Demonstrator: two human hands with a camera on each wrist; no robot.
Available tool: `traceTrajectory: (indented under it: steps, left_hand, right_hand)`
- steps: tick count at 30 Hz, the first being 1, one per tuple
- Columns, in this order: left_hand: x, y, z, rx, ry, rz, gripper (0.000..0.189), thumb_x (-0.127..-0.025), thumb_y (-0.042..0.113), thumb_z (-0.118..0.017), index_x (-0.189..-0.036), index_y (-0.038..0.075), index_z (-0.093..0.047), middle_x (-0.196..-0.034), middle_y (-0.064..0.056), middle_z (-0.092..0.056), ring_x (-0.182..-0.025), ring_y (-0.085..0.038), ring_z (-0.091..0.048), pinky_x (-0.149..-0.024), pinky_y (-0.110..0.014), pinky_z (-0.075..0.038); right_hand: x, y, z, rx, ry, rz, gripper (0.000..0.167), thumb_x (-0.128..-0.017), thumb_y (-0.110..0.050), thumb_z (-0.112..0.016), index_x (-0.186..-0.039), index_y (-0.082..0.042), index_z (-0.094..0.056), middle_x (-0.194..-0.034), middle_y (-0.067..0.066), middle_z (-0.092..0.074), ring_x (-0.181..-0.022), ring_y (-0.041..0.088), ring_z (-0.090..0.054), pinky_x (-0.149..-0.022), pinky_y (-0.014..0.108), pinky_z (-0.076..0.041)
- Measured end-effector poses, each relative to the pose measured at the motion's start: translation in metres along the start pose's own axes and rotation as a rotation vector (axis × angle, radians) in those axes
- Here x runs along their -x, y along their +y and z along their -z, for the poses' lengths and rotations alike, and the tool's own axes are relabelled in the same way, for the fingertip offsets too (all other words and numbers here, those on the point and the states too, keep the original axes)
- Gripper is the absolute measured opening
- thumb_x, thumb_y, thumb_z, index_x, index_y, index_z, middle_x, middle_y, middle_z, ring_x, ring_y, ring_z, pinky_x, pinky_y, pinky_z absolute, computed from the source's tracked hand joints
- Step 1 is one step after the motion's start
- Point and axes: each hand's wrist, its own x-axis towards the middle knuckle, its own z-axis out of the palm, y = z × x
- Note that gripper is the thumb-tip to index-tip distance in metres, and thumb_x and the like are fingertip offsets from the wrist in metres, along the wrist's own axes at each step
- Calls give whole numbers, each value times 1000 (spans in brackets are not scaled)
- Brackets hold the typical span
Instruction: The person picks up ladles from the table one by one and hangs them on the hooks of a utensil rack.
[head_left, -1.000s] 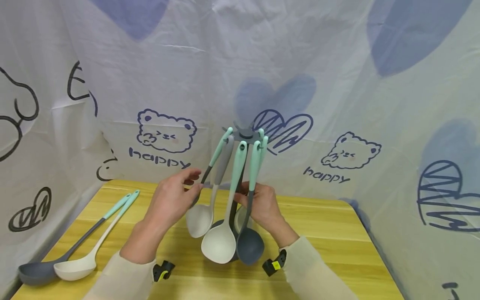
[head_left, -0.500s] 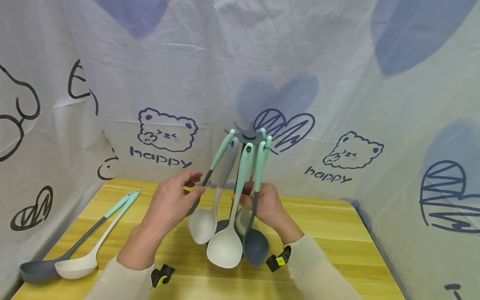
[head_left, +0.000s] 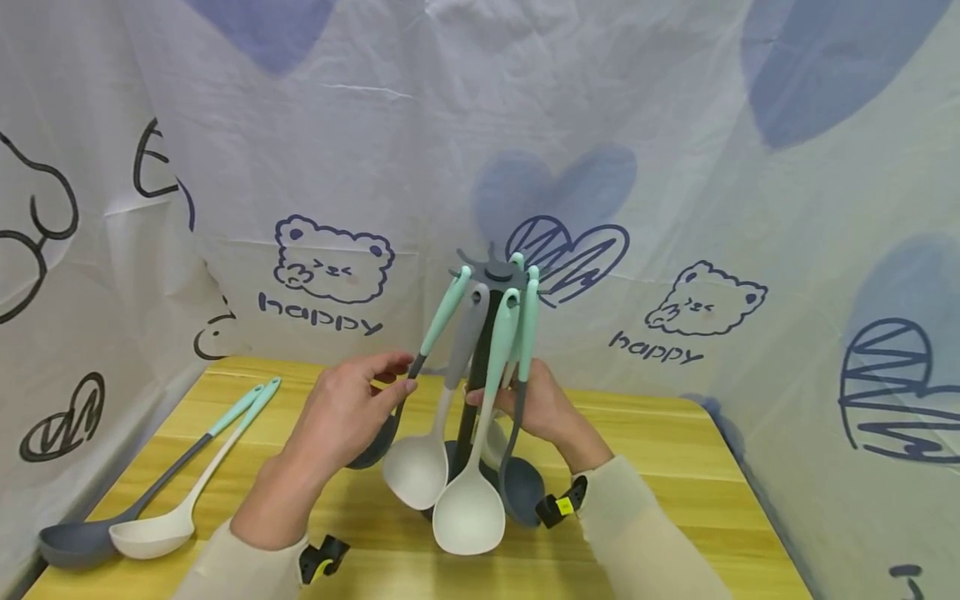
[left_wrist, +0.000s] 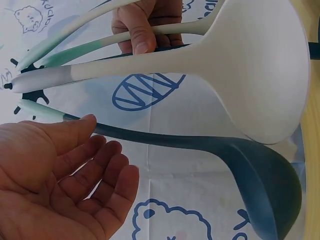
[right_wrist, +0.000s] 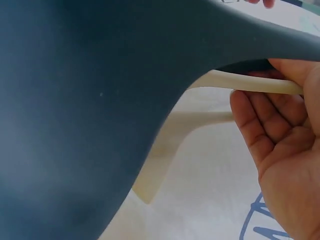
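Observation:
A dark grey utensil stand [head_left: 498, 272] with hooks holds several hanging ladles. My left hand [head_left: 341, 408] is at its left side, thumb touching the handle of a dark ladle [left_wrist: 260, 175] with a mint grip; the other fingers curve loosely, away from the handle. Behind the utensils, my right hand [head_left: 543, 404] grips the stand's dark pole [head_left: 480, 358], partly hidden by the handles. At the front hang a white ladle [head_left: 468, 512] with a mint grip and another white ladle [head_left: 416, 471] with a grey one. A second dark ladle [head_left: 522, 492] hangs near my right wrist.
On the left of the yellow wooden table [head_left: 652, 500] lie a dark ladle [head_left: 82, 542] and a white ladle [head_left: 153, 533], side by side. A printed white cloth [head_left: 450, 125] rises behind the table and along both sides.
The stand has turned, its front ladles shifting to the right and the left dark ladle's bowl coming forward into view. Both hands stay nearly in place, the right moving slightly rightward.

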Motion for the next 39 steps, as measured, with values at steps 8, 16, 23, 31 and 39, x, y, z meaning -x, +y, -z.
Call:
traceTrajectory:
  steps: [8,16,23,31,39]
  left_hand:
    - [-3,0,-7,-23,4,-46,26,-104,23,-69,-128,16,-76,-112,-3,-78,-97,-23,-71,-83,-45,-60]
    - [-8,0,-18,-18,-8,-94,24,-104,20,-70,-126,14,-76,-111,-4,-78,-95,-21,-71,-82,-43,-61]
    - [-11,0,-22,-12,12,-107,22,-103,20,-70,-122,11,-77,-107,-5,-78,-87,-20,-69,-75,-38,-59]
    - [-13,0,-23,-5,18,-115,21,-104,20,-70,-121,11,-77,-106,-5,-79,-86,-19,-69,-73,-36,-59]
    - [-12,0,-26,17,31,-136,19,-102,18,-71,-117,10,-81,-103,-4,-81,-81,-16,-68,-70,-33,-58]
  right_hand:
    - [-1,3,8,-28,-43,-84,15,-90,-8,-84,-84,-4,-71,-77,5,-71,-76,26,-69,-72,31,-56]
    - [11,5,16,-150,145,-113,23,-104,-5,-60,-100,13,-75,-101,30,-76,-91,34,-78,-85,40,-63]
    - [22,-6,8,-80,550,14,31,-110,-10,-56,-97,10,-76,-90,10,-76,-79,5,-69,-76,24,-59]
    - [35,-11,0,24,626,372,17,-104,-6,-66,-102,8,-76,-91,2,-68,-85,6,-59,-76,17,-51]
    - [35,-12,-5,24,580,361,18,-100,-7,-70,-103,9,-78,-89,17,-68,-75,5,-58,-66,15,-51]
